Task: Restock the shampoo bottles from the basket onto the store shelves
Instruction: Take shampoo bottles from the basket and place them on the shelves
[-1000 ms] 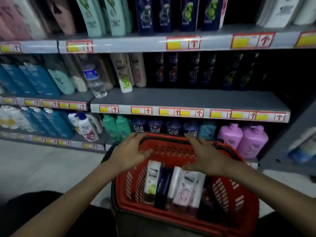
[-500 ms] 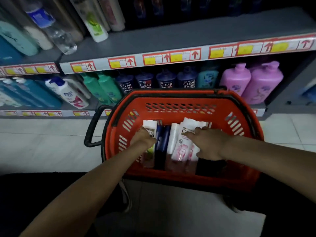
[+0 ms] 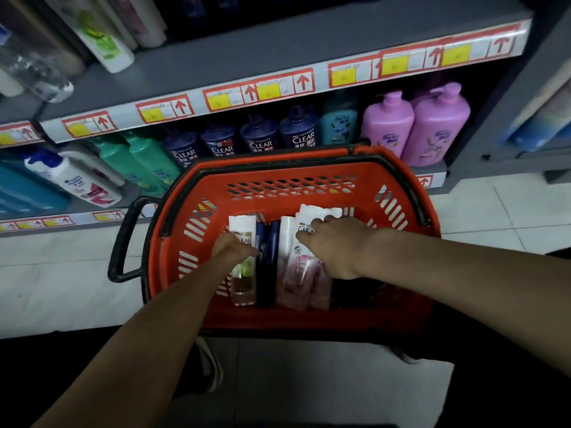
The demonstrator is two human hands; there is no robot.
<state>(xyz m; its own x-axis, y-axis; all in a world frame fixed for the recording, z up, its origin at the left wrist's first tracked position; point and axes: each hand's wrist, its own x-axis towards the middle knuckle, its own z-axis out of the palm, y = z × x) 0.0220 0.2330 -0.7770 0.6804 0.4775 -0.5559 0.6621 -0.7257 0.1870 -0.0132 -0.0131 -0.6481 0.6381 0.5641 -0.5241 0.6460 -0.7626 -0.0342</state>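
mid-frame in the basket [image 3: 278, 168], i'm gripping the white bottle [image 3: 241, 222] with my left hand [image 3: 233, 248] and the pink bottle [image 3: 296, 273] with my right hand [image 3: 335, 247]; next, i'd be lifting both out.

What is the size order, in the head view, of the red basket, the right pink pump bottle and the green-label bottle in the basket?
1. red basket
2. right pink pump bottle
3. green-label bottle, partly covered

We are in a shop, in its shampoo aisle: grey shelves [image 3: 278, 54] carry red-and-yellow price labels [image 3: 259, 91] along their front edges, with rows of matching bottles [image 3: 259, 140] lined up behind. A red shopping basket [image 3: 278, 168] is in front of them, and the floor [image 3: 61, 273] is pale tile.
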